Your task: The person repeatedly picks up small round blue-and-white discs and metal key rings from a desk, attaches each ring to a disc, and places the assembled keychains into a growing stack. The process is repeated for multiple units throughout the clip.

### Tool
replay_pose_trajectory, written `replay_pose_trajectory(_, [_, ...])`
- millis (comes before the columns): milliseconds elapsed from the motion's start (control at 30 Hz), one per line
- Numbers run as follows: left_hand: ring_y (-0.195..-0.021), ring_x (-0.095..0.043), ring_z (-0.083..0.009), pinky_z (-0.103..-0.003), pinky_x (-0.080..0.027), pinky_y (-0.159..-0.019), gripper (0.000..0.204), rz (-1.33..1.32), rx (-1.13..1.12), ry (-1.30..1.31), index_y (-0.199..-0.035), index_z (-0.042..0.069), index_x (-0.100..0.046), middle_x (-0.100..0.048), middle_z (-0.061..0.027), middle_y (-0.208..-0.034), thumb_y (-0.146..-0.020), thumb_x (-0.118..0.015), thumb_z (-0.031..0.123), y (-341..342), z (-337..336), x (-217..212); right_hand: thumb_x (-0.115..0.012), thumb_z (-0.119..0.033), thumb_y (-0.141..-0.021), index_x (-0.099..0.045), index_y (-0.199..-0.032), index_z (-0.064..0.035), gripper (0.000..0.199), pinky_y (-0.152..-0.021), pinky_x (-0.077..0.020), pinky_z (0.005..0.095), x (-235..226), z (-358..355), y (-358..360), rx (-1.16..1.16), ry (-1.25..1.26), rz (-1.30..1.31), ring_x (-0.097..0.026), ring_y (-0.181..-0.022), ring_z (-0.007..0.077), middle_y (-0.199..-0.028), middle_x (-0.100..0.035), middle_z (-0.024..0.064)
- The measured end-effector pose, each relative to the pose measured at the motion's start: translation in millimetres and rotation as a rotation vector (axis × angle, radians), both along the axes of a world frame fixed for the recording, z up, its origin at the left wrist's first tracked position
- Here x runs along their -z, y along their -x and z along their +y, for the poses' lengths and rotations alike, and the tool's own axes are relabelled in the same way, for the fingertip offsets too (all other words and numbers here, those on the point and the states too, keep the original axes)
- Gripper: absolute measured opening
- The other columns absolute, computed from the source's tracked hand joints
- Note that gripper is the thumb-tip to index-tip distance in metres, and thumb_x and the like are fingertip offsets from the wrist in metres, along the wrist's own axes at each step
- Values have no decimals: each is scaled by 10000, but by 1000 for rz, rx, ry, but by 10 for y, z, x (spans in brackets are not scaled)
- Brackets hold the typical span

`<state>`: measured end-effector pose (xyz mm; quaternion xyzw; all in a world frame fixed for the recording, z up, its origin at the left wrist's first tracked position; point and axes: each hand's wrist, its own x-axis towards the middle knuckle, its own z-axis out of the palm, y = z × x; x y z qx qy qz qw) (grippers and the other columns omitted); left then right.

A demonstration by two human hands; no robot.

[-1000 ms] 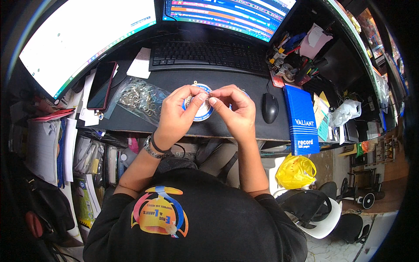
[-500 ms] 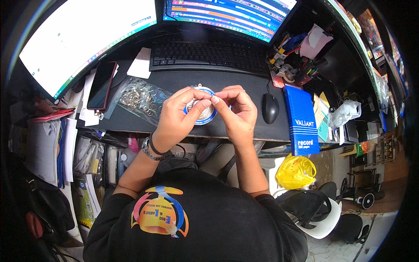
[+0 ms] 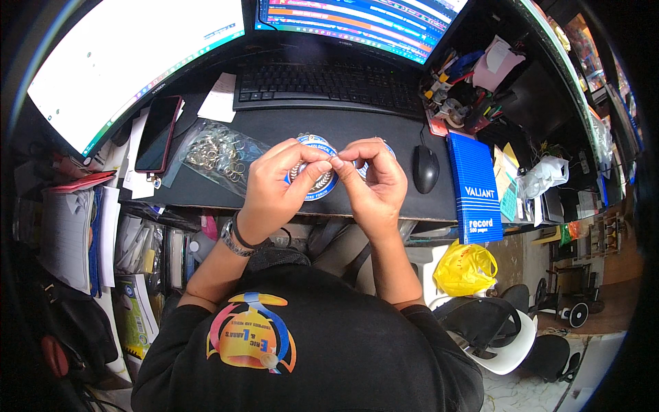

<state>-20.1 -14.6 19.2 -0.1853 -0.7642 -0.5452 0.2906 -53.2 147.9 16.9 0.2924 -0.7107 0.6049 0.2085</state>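
Observation:
My left hand [image 3: 280, 177] and my right hand [image 3: 376, 180] meet over the desk, thumbs and forefingers pinched together tip to tip. Whatever sits between the fingertips is too small to make out. Below and behind the fingers is a round medal [image 3: 318, 185] with a blue, lettered rim and a silvery middle, a small loop at its top. A second blue-rimmed medal [image 3: 364, 173] shows partly behind my right hand, mostly covered by it. To the left of my left hand lies a clear plastic bag [image 3: 216, 152] of metal split rings.
A black keyboard [image 3: 329, 89] stands beyond my hands, below two monitors. On the right are a mouse [image 3: 425, 169], a blue record book [image 3: 475, 185] and a pen holder. A phone [image 3: 158, 134] lies on papers at left. The desk's front edge runs just below my hands.
My fingertips stay pinched together. The first medal appears slightly further left and lower, and more of the second medal now shows by my right hand.

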Motion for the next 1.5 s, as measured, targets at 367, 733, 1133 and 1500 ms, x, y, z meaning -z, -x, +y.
replay_pose_trajectory(367, [-893,-650,-147,-253,-538,-723,447,-129,169,-144,-1197,25,-394,-573,-125,-1039,-869,-697,1,-47,45,144,-667,74,-786,-607,-854,-8,122,-617,-448,289,-104,-5,37,127,-113,-45,-561,-679,171,-799,-603,81])
replay_pose_trajectory(733, [-881,-655,-146,-271,-537,-714,477,-72,137,26,-1203,19,-383,-544,-115,-1054,-860,-714,8,-91,0,102,-642,103,-775,-596,-845,6,129,-661,-485,312,-230,3,-41,49,-282,40,-612,-715,222,-795,-610,105])
replay_pose_trajectory(1133, [-889,-671,-193,-310,-536,-745,461,-20,90,90,-1164,14,-404,-574,-127,-989,-857,-745,64,-99,3,128,-668,87,-785,-597,-854,3,129,-648,-494,295,-178,-20,-98,34,-164,-132,-613,-693,190,-795,-621,96])
replay_pose_trajectory(1500, [-795,-626,-208,-327,-512,-697,447,67,46,151,-1131,14,-432,-576,-126,-952,-846,-765,98,-116,5,113,-668,75,-840,-616,-878,-2,100,-678,-470,197,-221,58,-110,-20,-153,-231,-577,-758,53,-834,-606,3])
